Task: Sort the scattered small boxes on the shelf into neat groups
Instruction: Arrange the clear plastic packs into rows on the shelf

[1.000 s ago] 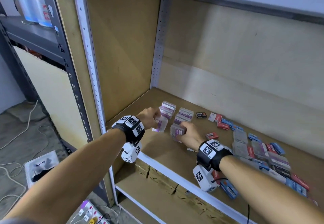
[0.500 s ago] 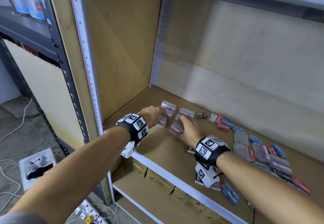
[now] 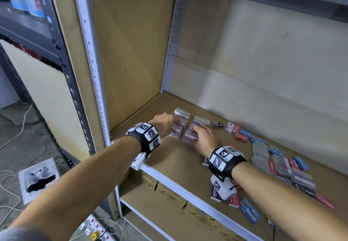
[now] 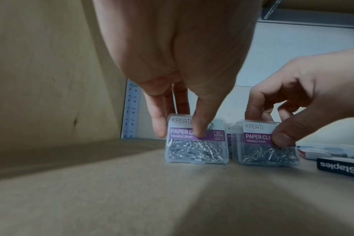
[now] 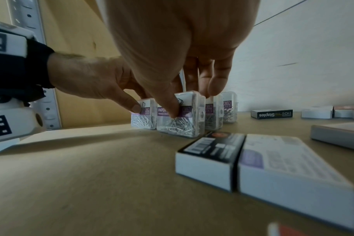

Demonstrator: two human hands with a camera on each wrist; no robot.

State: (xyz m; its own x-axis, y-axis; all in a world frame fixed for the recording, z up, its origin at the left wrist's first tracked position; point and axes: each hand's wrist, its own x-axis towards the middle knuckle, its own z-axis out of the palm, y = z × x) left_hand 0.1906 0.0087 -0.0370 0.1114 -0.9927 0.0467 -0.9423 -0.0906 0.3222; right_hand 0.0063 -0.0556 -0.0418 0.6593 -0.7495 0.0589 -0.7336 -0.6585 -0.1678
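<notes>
Shelf board (image 3: 169,157): matt brown fibreboard, flat, edged by a white metal rail with perforated uprights. Paper-clip boxes: clear hard plastic, squarish, purple label band reading "PAPER CLI…", loose silver wire clips showing through the lower half; they stand on edge in two short rows at the left rear of the shelf. Left hand (image 3: 164,124): thumb and fingers pinch the front box of the left row (image 4: 196,143) from above, thumb tip on the purple label, the box's base on the board. Right hand (image 3: 204,137): thumb and fingers curled round the front box of the right row (image 5: 180,118), likewise standing on the board just beside the left one. The head view alone shows the scattered remainder (image 3: 282,163) to the right: flat red, blue and grey cartons lying at mixed angles, some overlapping. The left wrist view alone makes the brand "KREATI" legible. The right wrist view alone shows two more clear boxes lined up behind the held one, a black carton marked "Staples" (image 5: 272,114) lying apart at the rear, and a black-and-white carton (image 5: 210,158) touching a white one (image 5: 293,175) in the blurred foreground.
</notes>
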